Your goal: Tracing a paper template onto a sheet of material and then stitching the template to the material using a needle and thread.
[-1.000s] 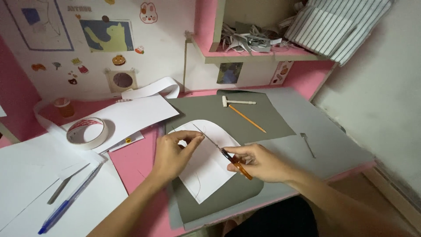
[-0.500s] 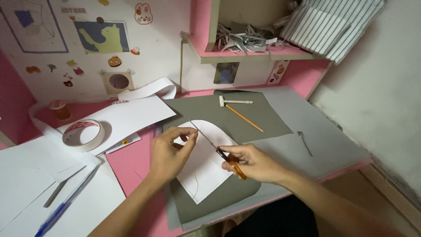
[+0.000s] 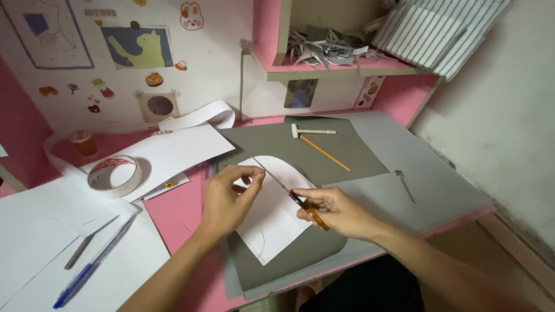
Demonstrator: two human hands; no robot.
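Observation:
A white paper shape with a rounded top [image 3: 272,219] lies on a grey sheet [image 3: 289,260] on the pink desk. My left hand [image 3: 228,196] presses down on the paper's left side, fingertips pinched near its upper edge. My right hand [image 3: 335,211] grips an orange-handled cutting tool with a thin metal tip [image 3: 300,205], laid across the paper and pointing up-left toward the rounded edge. A curved pencil line shows on the paper's lower part.
A tape roll [image 3: 114,175] sits on white sheets at left. A blue pen [image 3: 95,260] and a metal blade [image 3: 87,242] lie lower left. An orange pencil [image 3: 324,153] and small white hammer [image 3: 312,132] rest on the grey sheet. A metal tool [image 3: 404,185] lies at right.
Both hands and the paper stay in about the same place; the view has shifted slightly. The tool remains laid across the paper.

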